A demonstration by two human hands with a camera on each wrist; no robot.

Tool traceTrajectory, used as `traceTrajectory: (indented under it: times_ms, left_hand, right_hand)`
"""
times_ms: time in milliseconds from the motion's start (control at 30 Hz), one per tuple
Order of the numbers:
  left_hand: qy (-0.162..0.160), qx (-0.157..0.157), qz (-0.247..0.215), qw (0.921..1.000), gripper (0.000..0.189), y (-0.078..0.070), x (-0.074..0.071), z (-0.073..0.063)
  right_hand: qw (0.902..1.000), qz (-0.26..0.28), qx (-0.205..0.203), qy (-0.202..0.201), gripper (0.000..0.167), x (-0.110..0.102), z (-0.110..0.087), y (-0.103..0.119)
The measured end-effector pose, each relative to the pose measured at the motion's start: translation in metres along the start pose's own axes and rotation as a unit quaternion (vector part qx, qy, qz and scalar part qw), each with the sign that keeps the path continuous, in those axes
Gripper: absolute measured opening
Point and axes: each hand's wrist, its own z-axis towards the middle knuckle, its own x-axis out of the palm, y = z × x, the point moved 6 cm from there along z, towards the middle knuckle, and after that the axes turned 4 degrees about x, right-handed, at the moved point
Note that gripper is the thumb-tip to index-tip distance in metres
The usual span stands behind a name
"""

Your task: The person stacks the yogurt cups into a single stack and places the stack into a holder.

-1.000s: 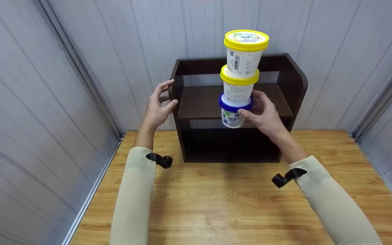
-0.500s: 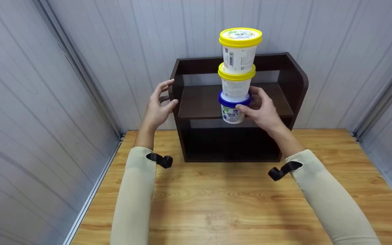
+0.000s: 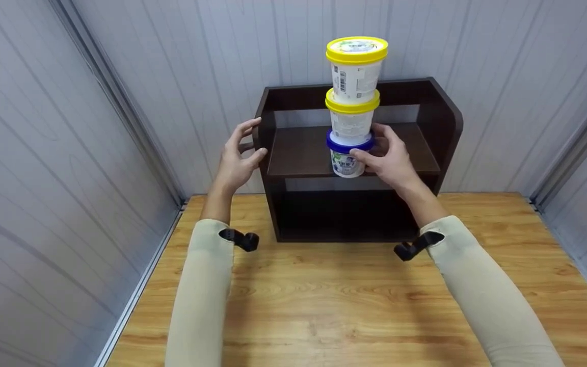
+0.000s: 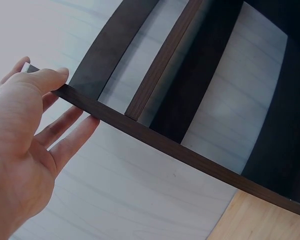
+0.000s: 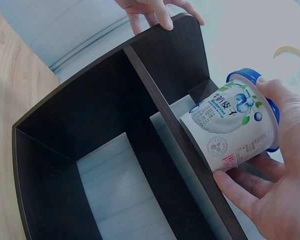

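My right hand (image 3: 393, 160) grips the blue-lidded yogurt tub (image 5: 230, 127), a white one printed with blueberries. Two tubs with yellow lids stand stacked upright on it, a middle tub (image 3: 350, 125) and a top tub (image 3: 357, 79). In the head view the lowest tub overlaps the front edge of the dark brown shelf unit's middle board (image 3: 298, 153); in the right wrist view its base is right at that edge. My left hand (image 3: 237, 160) pinches the unit's left side panel (image 4: 155, 140), thumb on one face and fingers on the other.
The two-level shelf unit (image 3: 441, 117) stands on a wood-grain surface (image 3: 324, 295), close to the pale panelled back wall (image 3: 212, 61). Under its middle board is a dark lower compartment (image 3: 344, 214). Panelled walls flank both sides.
My right hand has carried the stack of tubs upward in the view, slightly left and toward the shelf unit. The left hand has stayed on the side panel.
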Motion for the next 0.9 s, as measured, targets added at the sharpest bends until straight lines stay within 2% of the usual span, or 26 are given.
traceTrajectory:
  times_ms: [500,900]
  left_hand:
    - [0.004,-0.001,-0.007,1.0000,0.064,-0.0031,0.0017,-0.0013]
    - [0.000,0.010,0.001,0.9999,0.064,-0.0046,0.0038,0.0008]
  right_hand:
    - [0.9997,0.008,0.018,-0.014,0.086,-0.0024,0.0088,-0.0008]
    - [0.9996,0.012,0.019,-0.018,0.089,-0.0033,0.0101,-0.0003]
